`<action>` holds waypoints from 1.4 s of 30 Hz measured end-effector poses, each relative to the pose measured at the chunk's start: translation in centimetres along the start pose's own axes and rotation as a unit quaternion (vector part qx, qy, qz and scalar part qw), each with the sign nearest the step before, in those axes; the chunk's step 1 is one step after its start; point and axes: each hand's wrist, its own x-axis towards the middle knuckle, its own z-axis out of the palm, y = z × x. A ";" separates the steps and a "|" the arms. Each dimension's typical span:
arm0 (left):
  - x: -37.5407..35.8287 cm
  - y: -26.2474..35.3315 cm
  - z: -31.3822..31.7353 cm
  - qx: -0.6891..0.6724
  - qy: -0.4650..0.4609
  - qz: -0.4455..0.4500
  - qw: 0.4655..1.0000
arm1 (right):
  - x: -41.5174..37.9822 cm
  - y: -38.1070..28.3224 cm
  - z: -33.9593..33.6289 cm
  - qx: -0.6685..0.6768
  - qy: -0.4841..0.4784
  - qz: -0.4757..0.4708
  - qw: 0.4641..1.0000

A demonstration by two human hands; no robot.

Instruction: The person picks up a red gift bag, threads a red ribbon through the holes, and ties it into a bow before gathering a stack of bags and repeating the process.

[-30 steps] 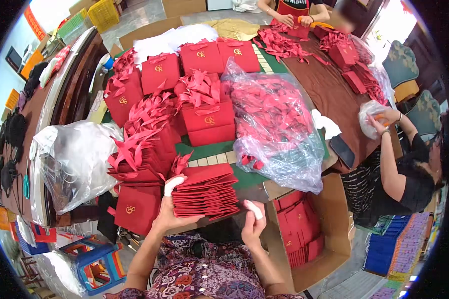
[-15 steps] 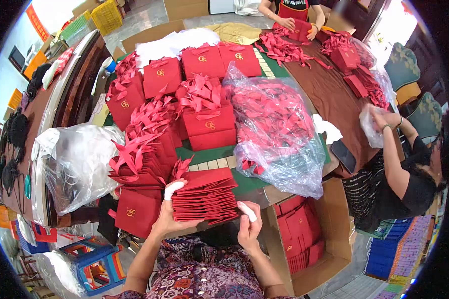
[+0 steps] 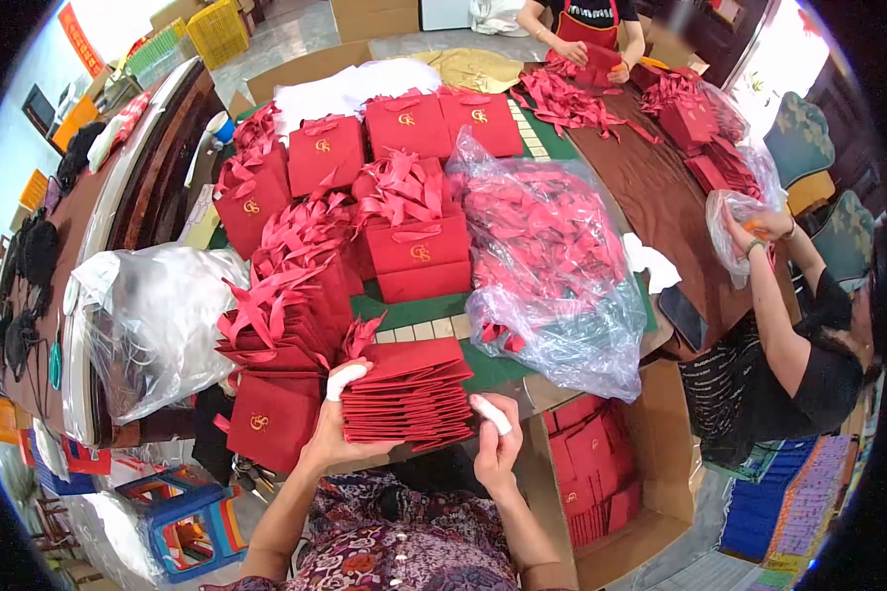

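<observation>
My left hand grips a thick stack of flat-folded red paper gift bags by its left side, the thumb in a white finger cover on top and the other fingers below. My right hand is at the stack's right edge, its white-covered finger pointing at the bag edges and the thumb apart from it. Beside my left hand, a red gift bag with a gold logo leans at the table edge. Behind it, more folded bags with red ribbon handles lie in a long row.
Red bags stand on the green mat, beside a clear plastic sack of ribboned bags. An open cardboard box with red bags sits below right. A phone lies near a co-worker; another person handles bags across the table.
My left hand keeps the stack, and my right hand stays close to its edge with slight finger movement. The co-worker at right has shifted the clear plastic bag in their hands.
</observation>
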 end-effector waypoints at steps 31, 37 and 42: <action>0.5 1.9 -0.8 0.019 -0.021 -0.003 1.000 | 3.2 3.9 2.3 0.162 -0.157 0.107 0.968; 0.1 3.1 -0.7 -0.179 -0.067 -0.121 0.974 | 2.7 3.9 1.8 0.207 -0.194 0.128 0.950; 0.7 2.2 -1.2 -0.078 -0.055 -0.024 0.995 | 3.2 2.6 2.3 0.311 -0.164 0.206 0.913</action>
